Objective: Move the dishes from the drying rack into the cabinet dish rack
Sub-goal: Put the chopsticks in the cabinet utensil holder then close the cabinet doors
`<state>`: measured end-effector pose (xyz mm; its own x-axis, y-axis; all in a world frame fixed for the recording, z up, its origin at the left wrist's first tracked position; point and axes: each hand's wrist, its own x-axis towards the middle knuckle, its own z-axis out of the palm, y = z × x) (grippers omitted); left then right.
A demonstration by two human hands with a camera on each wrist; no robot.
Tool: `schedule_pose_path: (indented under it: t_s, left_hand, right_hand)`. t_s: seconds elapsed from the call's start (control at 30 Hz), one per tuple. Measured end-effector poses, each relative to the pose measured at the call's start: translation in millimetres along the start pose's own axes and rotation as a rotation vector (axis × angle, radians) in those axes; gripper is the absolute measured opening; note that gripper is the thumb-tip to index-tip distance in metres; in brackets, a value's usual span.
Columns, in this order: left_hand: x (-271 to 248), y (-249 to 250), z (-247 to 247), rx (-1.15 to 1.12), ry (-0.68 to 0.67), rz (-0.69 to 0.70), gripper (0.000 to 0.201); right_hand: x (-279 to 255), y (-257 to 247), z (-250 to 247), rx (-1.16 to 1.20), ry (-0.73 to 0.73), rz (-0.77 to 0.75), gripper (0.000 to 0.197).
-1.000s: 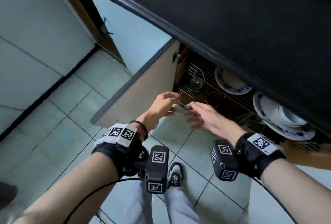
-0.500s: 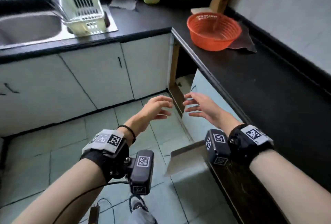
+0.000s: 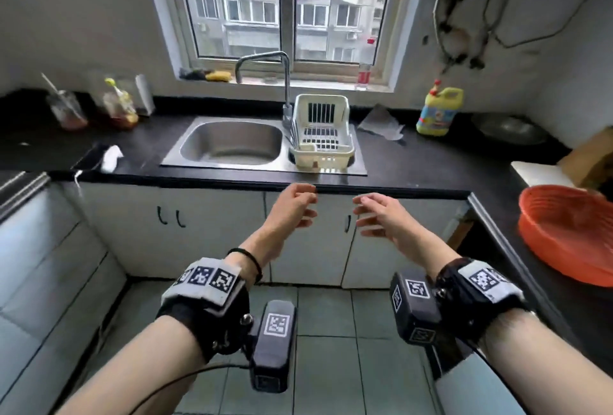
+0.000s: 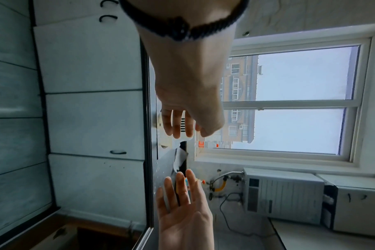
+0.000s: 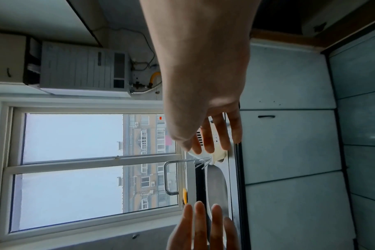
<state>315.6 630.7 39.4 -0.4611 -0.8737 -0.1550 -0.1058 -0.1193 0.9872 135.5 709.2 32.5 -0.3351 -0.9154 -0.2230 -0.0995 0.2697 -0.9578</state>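
Since a second ago the view has swung up from the open cabinet with its plates to the sink counter, and both hands have come away empty. One white drying rack (image 3: 321, 136) sits on the counter (image 3: 431, 162) just right of the sink (image 3: 232, 144), straight ahead and beyond the fingertips, its long side running away from the person. The left hand (image 3: 293, 205) and right hand (image 3: 378, 215) hang side by side, fingers loosely spread, about equally near; I count no dishes in the rack.
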Motion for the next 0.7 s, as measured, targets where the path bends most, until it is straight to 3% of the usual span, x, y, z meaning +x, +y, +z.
schedule_pose_path:
  t_s: [0.13, 0.47, 0.7]
  left_hand:
    - [63, 2, -34, -0.059, 0.121, -0.018, 0.035]
    - [251, -20, -79, 0.002, 0.119, -0.217, 0.031]
    - [362, -26, -98, -0.021, 0.157, -0.28, 0.034]
  right_hand:
    - [70, -13, 18, 0.006, -0.037, -0.012, 0.018]
    - [271, -16, 29, 0.042, -0.191, 0.044, 0.018]
    - [380, -13, 39, -0.221, -0.197, 0.041, 0.078]
